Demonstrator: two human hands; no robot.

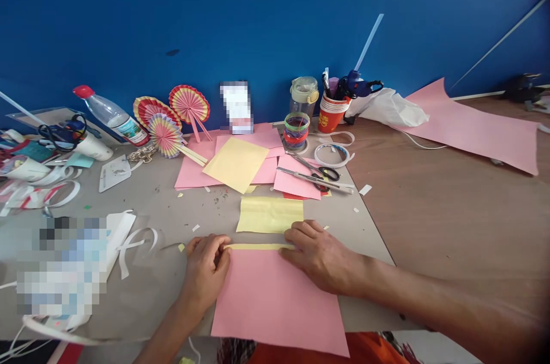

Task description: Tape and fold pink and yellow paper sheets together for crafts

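A large pink paper sheet [279, 301] lies at the table's front edge, its lower end hanging a little over. Along its far edge runs a narrow yellow strip [258, 247]. My left hand [208, 266] is closed at the sheet's far left corner, thumb and fingers pinching the edge. At the far right corner, my right hand [320, 255] grips the same edge with curled fingers; its fingertips hide part of the strip. Just beyond the strip rests a creased yellow paper rectangle [270, 215], partly under or beside my right fingers; I cannot tell which.
Behind lie a yellow square [236, 164], pink sheets [193, 175], scissors [318, 168] and a box cutter [315, 180]. Folded paper fans [189, 105], a bottle [114, 117], a tape roll [303, 129] and a red cup [333, 113] stand near the blue wall.
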